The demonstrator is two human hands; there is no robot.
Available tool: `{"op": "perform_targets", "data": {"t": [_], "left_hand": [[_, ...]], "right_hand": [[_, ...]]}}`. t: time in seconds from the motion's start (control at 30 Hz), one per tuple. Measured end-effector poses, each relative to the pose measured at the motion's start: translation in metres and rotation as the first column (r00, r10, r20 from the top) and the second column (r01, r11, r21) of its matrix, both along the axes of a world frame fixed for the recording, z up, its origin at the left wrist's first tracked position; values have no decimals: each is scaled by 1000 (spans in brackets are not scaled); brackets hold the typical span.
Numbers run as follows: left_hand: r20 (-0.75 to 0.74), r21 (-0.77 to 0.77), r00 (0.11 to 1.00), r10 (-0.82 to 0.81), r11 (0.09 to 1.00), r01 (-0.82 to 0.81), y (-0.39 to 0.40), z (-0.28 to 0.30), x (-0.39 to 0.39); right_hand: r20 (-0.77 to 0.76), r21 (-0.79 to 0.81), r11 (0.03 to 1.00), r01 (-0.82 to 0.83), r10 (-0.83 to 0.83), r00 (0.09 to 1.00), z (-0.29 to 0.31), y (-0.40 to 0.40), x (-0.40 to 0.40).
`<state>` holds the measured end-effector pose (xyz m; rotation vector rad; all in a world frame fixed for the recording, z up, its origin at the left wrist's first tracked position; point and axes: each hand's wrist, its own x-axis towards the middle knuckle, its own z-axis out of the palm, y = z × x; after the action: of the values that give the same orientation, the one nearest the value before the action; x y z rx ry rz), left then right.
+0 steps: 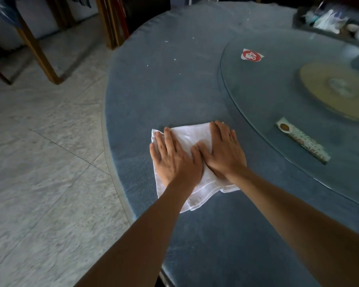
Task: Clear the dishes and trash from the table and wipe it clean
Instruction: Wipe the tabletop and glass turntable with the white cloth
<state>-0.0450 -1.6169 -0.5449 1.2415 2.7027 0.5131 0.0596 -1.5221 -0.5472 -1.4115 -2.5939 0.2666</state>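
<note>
From the head camera I see both my hands flat on a folded white cloth (186, 162) near the left edge of the round counter (174, 90), which is covered in blue-grey fabric. My left hand (174, 160) presses the cloth's left half, fingers spread and straight; my right hand (224, 152) presses the right half, thumb tips almost meeting in the middle. Neither grip closes on anything: both palms lie open on the cloth, pinning it down rather than clutching it.

Small white crumbs (174, 59) dot the fabric farther out. To the right sits a glass turntable (257, 96) with a yellowish disc under its centre. On the glass lie a white wrapper with a red round mark (251, 55) and, nearer me, a long narrow paper sleeve (302, 140). At the far right a dark tray (298, 21) holds crumpled pale wrappers and something white and rounded; it is too blurred to tell more
</note>
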Motion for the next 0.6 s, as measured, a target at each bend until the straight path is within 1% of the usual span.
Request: {"op": "perform_targets", "data": {"t": [0.23, 0.37, 0.47, 0.6], "left_hand": [[-18, 16, 995, -99, 995, 100, 40, -2, -63], [-36, 29, 984, -173, 984, 174, 60, -5, -89], [-25, 17, 969, -246, 969, 246, 69, -5, -104], [-21, 48, 948, -317, 947, 318, 86, -5, -130]], "right_hand": [[-21, 21, 992, 123, -122, 992, 4, 26, -57], [6, 43, 980, 192, -193, 981, 4, 33, -73], [35, 20, 971, 238, -238, 971, 4, 39, -81], [33, 15, 959, 282, -282, 959, 4, 48, -98]]}}
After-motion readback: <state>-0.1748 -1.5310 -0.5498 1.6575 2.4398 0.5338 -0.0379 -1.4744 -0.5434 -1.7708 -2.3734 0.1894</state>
